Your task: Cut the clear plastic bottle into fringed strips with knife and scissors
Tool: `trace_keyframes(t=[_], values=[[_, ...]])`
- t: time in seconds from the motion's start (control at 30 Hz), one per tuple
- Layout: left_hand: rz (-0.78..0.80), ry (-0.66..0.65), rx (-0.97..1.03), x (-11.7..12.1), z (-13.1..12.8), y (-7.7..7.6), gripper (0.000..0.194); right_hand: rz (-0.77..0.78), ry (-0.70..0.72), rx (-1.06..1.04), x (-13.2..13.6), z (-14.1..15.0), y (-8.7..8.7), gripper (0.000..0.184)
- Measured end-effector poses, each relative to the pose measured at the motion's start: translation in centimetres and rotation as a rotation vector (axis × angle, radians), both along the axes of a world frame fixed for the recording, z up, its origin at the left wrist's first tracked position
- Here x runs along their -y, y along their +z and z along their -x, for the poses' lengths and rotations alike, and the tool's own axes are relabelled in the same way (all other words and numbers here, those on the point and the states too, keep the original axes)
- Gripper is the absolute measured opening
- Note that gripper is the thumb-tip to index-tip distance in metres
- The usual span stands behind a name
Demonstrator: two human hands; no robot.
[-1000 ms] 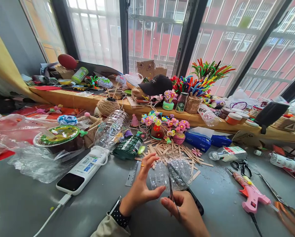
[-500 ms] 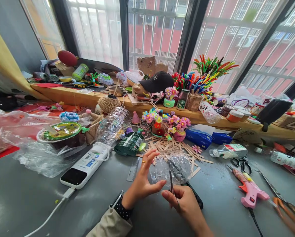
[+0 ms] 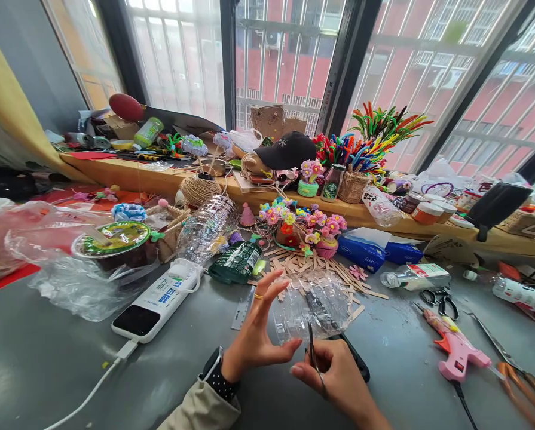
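A clear ribbed plastic bottle piece [image 3: 289, 310] lies on its side just in front of me. My left hand [image 3: 260, 334] curves around its left end, thumb below and fingers raised along the far side, steadying it. My right hand [image 3: 334, 370] is closed on small metal scissors [image 3: 311, 340], whose blades point up against the near side of the plastic. Part of the blades is hard to make out through the clear wall. Behind the bottle piece, a dark object shows through, its black end [image 3: 357, 358] sticking out beside my right hand.
Wooden craft sticks [image 3: 303, 263] spread behind the bottle piece. A ruler [image 3: 242, 310] and a white power bank [image 3: 159, 298] lie left. To the right are a pink glue gun [image 3: 458, 349], black scissors [image 3: 441, 301] and large scissors [image 3: 500, 346].
My right hand and the small scissors have shifted slightly down, and the blades look closer together. The left hand stays nearly in place at the bottle piece. The view has tilted a little.
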State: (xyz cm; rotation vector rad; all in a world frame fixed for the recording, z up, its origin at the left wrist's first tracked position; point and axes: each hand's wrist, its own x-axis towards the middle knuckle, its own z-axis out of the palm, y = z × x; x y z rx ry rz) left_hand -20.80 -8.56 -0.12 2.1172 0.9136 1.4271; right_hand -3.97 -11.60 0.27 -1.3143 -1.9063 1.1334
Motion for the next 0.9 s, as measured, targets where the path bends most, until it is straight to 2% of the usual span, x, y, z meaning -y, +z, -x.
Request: trace_keyframes(t=[0.1,0.27,0.43,0.6,0.73,0.83,0.9], values=[[-0.004,0.022,-0.03,0.0,-0.1,0.1,0.072,0.052,0.021,-0.053,0.0,-0.1,0.0,0.058],[0.117,0.012,-0.065,-0.1,-0.3,0.2,0.072,0.18,0.042,-0.089,-0.1,-0.2,0.3,0.061],[0.14,0.012,-0.066,-0.1,-0.4,0.2,0.071,0.189,0.0,-0.051,0.0,-0.2,0.9,0.062],[0.149,0.02,-0.062,-0.1,-0.5,0.2,0.07,0.103,-0.056,0.073,0.0,-0.1,1.2,0.062],[0.159,0.01,-0.049,-0.1,-0.6,0.1,0.07,0.097,-0.08,0.102,-0.1,-0.2,1.2,0.059],[0.162,0.021,-0.023,0.0,-0.7,0.1,0.071,0.132,-0.053,0.048,-0.2,-0.4,1.3,0.057],[0.16,0.031,0.003,0.0,-0.8,0.0,0.071,0.224,0.011,-0.033,-0.2,-0.7,1.5,0.056]])
